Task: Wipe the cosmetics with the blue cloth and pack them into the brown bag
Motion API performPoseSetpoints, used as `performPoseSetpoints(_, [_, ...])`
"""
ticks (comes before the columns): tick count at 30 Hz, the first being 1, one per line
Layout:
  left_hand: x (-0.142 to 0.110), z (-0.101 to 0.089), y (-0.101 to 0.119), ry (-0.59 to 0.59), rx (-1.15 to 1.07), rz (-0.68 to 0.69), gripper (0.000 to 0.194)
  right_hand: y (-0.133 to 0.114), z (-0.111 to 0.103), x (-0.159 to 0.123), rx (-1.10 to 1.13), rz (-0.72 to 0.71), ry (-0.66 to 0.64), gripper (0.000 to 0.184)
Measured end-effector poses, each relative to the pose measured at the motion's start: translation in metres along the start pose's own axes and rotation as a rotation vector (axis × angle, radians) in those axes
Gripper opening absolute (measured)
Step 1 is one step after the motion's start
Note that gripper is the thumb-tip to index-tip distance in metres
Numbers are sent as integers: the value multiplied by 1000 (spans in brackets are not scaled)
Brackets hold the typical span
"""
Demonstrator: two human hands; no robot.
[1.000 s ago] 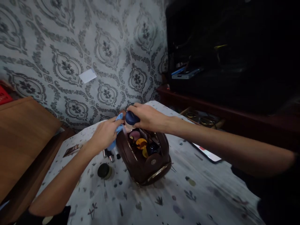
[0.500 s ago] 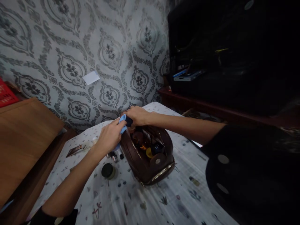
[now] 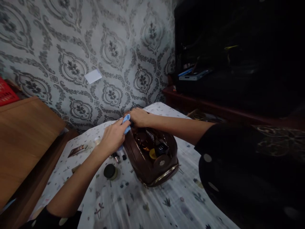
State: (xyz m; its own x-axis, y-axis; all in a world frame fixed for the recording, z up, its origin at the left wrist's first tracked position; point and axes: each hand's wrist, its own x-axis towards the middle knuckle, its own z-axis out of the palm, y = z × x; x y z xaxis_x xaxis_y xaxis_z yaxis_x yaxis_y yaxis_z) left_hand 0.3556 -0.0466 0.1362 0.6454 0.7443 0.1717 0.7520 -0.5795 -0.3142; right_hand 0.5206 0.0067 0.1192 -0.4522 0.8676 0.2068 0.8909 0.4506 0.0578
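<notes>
A dark brown bag with gold zips stands unzipped on the patterned cloth, several small items inside, among them a yellow round one. My left hand is closed on a light blue cloth at the bag's far left edge. Right beside it, my right hand bends over the bag's far end, fingers curled downward and mostly hidden; a small dark thing shows between the two hands. What the right fingers grip cannot be made out.
Left of the bag are a dark-lidded jar, small bottles and a brown tube. A wooden box borders the left side. On the right stands a dark screen above a reddish-brown ledge.
Both hands stay at the bag's far end. The dark thing between them shows less now. My right sleeve has shifted left, and the view has moved slightly.
</notes>
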Motion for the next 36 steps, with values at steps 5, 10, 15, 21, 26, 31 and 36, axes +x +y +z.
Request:
performPoseSetpoints(5, [0, 3, -3, 25, -30, 16, 45, -2, 7, 5, -79, 10, 15, 32])
performPoseSetpoints(10, [2, 3, -3, 39, -39, 43, 42, 0, 8, 7, -114, 13, 0, 31])
performPoseSetpoints(15, [6, -1, -1, 13, -6, 71, 42, 3, -4, 5, -114, -25, -78, 33])
performPoseSetpoints(21, [9, -7, 0, -20, 5, 100, 41, 4, -11, 7, -104, -24, -128, 33])
performPoseSetpoints(26, [12, -5, -4, -37, -53, 126, 39, 2, -12, 1, -107, 26, -93, 33])
performPoseSetpoints(31, [15, -5, -6, -47, -80, 135, 38, 1, -15, -4, -78, 36, -91, 37])
performPoseSetpoints(36, [15, -3, -9, -39, -108, 148, 40, 2, -18, -4, -29, 18, -107, 37])
